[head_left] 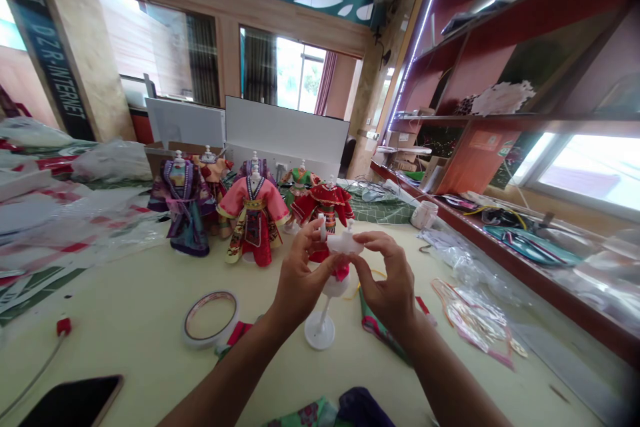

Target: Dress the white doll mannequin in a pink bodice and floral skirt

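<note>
A small white mannequin on a stand [320,331] stands upright on the table in front of me. My left hand [305,271] pinches white material at its upper left side, thumb near the chest. From the other side, the fingers and thumb of my right hand [387,277] hold the same white material around the upper body. A bit of red cloth [342,273] shows just below my fingertips. Green and red fabric [375,323] lies under my right wrist, and more patterned cloth [313,413] is at the bottom edge.
Several dressed mannequins [255,210] stand behind my hands. A tape roll [211,319], a red-tipped cable [63,327] and a phone [73,401] lie on the left. Plastic bags [475,313] lie on the right, near a white jar [424,215].
</note>
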`<action>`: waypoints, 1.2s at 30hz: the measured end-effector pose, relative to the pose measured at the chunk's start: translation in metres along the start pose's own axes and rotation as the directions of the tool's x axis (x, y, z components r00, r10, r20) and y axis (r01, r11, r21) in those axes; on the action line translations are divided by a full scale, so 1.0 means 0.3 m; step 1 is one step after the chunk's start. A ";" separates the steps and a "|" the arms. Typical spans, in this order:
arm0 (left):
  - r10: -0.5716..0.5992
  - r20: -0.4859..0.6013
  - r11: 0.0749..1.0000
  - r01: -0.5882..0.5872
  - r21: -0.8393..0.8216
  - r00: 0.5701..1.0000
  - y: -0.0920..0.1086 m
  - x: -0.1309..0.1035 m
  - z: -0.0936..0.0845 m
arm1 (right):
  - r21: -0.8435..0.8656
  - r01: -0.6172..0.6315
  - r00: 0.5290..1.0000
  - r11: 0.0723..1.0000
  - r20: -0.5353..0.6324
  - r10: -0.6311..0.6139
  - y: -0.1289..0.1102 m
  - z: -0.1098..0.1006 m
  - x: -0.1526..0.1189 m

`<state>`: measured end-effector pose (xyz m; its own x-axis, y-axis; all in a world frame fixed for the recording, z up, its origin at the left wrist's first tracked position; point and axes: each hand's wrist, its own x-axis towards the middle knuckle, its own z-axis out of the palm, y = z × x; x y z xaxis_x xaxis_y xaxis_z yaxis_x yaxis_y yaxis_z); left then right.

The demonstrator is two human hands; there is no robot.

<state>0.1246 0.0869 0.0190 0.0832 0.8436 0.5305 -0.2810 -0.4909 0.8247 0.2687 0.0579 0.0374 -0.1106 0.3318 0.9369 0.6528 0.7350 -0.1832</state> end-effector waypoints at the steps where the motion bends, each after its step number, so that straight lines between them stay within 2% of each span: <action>1: -0.001 0.001 1.000 0.001 -0.002 1.000 0.001 -0.001 0.000 | 0.001 -0.014 1.000 1.000 -0.008 0.014 -0.002 0.000 0.000; 6: -0.001 0.006 1.000 0.001 0.003 1.000 0.004 -0.004 0.002 | 0.044 -0.108 0.993 0.993 -0.037 0.110 -0.019 0.002 0.003; 13: 0.001 0.005 1.000 -0.001 0.011 1.000 0.007 -0.004 0.005 | -0.019 -0.186 0.981 0.982 -0.063 0.184 -0.040 0.001 0.011; 18: 0.000 0.014 1.000 0.000 0.021 1.000 0.009 -0.007 0.005 | 0.046 -0.239 0.969 0.970 -0.061 0.241 -0.047 -0.002 0.016; 23: 0.011 0.024 0.999 -0.012 0.037 1.000 0.006 -0.008 0.006 | 0.253 -0.414 0.906 0.875 0.018 0.423 -0.053 -0.011 0.044; 26: 0.015 0.024 0.999 -0.016 0.038 1.000 0.005 -0.007 0.006 | 0.305 -0.494 0.866 0.814 0.090 0.492 -0.042 -0.019 0.058; 28: 0.009 0.026 0.999 -0.010 0.041 1.000 0.007 -0.006 0.005 | 0.307 -0.500 0.864 0.810 0.117 0.490 -0.031 -0.027 0.060; 32: 0.005 0.027 0.999 -0.006 0.042 1.000 0.011 -0.007 0.000 | 0.317 -0.426 0.905 0.847 0.153 0.398 -0.023 -0.042 0.048; 36: 0.008 0.023 0.999 -0.009 0.039 1.000 0.008 -0.008 0.002 | 0.199 -0.361 0.932 0.911 0.125 0.342 -0.036 -0.047 0.029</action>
<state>0.1243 0.0834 0.0198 0.1030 0.8345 0.5413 -0.2440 -0.5064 0.8271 0.2713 0.0445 0.0516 0.0266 0.6339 0.7730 0.4852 0.6679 -0.5644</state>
